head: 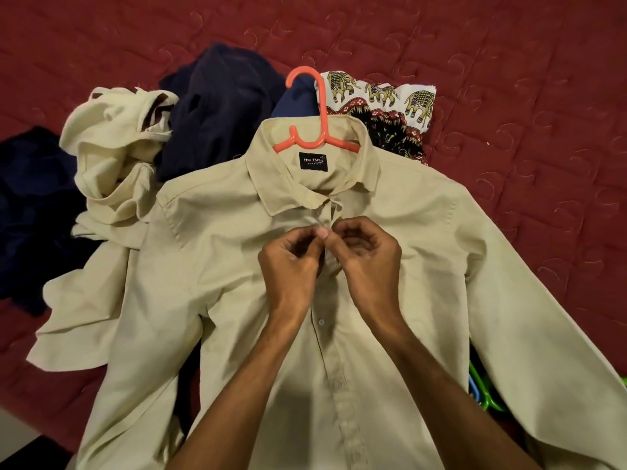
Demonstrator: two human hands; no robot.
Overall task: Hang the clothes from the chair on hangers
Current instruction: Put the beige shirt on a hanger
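Both hands, left hand (291, 262) and right hand (364, 252), are pinching the beige shirt (390, 300) placket, buttoning it over the orange hanger (317, 139). Next, probably, it's pushing that button through.

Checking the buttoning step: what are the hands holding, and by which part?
The left hand and right hand pinch the beige shirt at its upper button placket.

1. I saw a maroon quilted bedspread (509, 79) filling nearly the whole view, stitched in squares with pale curled swirls.
2. At the lower left corner, past the bedspread's edge, I made out a pale strip (13, 424), with a dark patch (34, 454) just below it that I could not identify.
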